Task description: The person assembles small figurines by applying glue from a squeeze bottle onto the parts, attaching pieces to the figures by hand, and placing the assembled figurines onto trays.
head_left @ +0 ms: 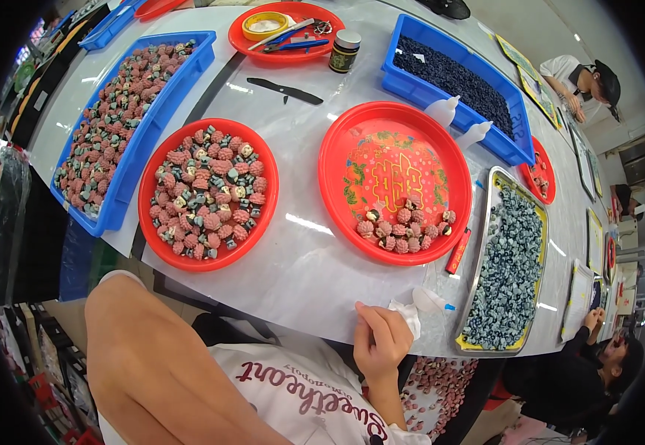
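Note:
My right hand [383,337] is at the table's near edge, fingers curled together; what they hold, if anything, is hidden. A crumpled white tissue [408,317] lies against its knuckles. Beside that rests a white squeeze bottle [428,300] with a blue tip. My left arm [137,356] fills the lower left, bent close to the camera, and its hand is out of view. Beyond my right hand sits a red round tray [341,215] with several pink ridged pieces [400,231] at its near side. A fuller red tray [147,215] of pink, cream and grey-green pieces stands left.
Blue bins hold pink pieces [122,119] at left and dark beads [448,78] at back right. A metal tray [478,274] of grey-green pieces and a red lighter-like object [458,252] lie right. Farther back are a jar [344,52], a black knife [285,90] and a tool tray [237,44]. Two people are at right.

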Tool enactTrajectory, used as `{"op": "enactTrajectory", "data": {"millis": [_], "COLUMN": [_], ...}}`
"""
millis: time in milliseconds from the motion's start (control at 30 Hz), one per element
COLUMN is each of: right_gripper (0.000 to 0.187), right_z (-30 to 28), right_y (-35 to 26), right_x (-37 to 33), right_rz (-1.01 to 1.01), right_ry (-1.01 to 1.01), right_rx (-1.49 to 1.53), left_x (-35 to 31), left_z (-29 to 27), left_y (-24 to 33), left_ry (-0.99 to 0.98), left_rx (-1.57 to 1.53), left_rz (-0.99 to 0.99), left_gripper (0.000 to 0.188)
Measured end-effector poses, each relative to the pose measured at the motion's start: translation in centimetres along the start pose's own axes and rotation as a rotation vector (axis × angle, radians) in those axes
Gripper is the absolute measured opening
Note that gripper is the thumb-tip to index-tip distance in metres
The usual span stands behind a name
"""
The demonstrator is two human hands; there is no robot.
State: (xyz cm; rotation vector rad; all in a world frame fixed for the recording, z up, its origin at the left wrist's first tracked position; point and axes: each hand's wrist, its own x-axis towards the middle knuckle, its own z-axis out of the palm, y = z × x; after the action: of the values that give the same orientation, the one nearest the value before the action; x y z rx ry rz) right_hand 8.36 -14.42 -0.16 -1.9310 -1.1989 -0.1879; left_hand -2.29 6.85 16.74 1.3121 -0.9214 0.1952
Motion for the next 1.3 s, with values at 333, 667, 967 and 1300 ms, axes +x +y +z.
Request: {"op": "enactTrajectory", "data": {"millis": [333,667,967,1300], "right_gripper": [0.021,0.02,0.019,0.018], "right_z": [-0.1,-0.1,-0.1,0.0], "right_y": [-0.3,-0.3,-0.3,-0.6], "right_x": [0.3,0.3,0.5,0.6], "right_rz": [-0.001,-0.003,0.004,0.007], "right_ry": [-0.006,0.006,-0.003,-0.005], "right_rx": [0.003,-0.016,-0.014,-0.008], "left_x": [-0.5,2.3,2.3,-1.9], "left_z": [-0.3,-2.2,-2.4,-2.2], "left_y": [0.8,0.9,0.5,-1.8], "left_ry": [0.006,-0.264,-0.325,-0.274], "left_rx": [0.257,0.275,0.395,0.906], "left_rz": [0.109,-0.004,0.031,-0.642], "left_gripper": [0.012,0.009,0.008,0.019]}}
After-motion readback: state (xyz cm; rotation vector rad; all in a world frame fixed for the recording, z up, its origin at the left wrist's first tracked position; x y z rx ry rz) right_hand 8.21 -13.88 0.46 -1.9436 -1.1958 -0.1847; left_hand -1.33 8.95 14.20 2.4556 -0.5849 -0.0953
